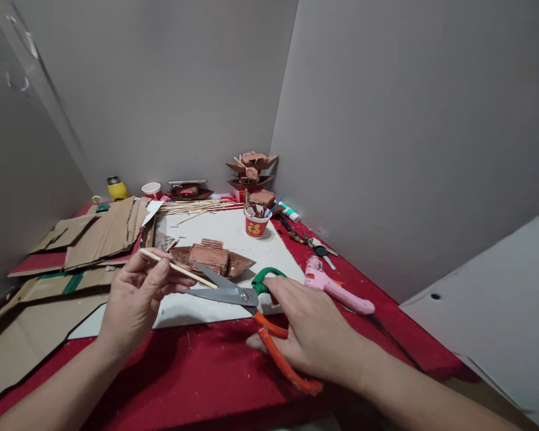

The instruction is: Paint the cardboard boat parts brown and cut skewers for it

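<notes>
My left hand (137, 287) pinches a thin pale wooden stick (179, 269), which slants down to the right. Wrapped round the handles of a pair of scissors (231, 296) is my right hand (305, 320); one handle is green, the other orange. The blades are spread, and the stick's far end lies between them. Just behind the blades, a brown model boat (209, 260) with a reddish-brown cabin rests on a white board (175, 314).
A pink glue gun (339, 290) lies at right on the red tablecloth (197, 383), near keys (323, 251). A red paper cup (256, 224) holds brown-stained tools. Cardboard pieces (103, 236) cover the left. Behind are loose sticks (197, 207) and stacked model boats (251, 182).
</notes>
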Motion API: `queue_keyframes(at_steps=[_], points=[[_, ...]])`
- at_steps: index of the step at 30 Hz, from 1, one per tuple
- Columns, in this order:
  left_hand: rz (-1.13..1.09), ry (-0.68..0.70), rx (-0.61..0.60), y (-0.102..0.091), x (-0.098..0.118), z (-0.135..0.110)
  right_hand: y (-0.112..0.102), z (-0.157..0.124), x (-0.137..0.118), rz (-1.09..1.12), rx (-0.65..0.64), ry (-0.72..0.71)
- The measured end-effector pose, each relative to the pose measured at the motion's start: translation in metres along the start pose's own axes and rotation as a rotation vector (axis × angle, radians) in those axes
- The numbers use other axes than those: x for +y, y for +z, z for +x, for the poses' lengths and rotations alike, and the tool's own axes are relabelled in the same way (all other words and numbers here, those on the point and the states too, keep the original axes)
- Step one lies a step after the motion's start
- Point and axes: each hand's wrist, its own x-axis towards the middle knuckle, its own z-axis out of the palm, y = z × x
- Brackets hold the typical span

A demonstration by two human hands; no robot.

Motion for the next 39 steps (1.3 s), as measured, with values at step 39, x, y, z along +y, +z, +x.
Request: queue_keyframes(at_steps=[39], points=[[0.118, 0.018, 0.062, 0.0062, -0.0034, -0.0070, 0.0002, -0.0013, 0.0046, 0.003, -0.088, 0.049]])
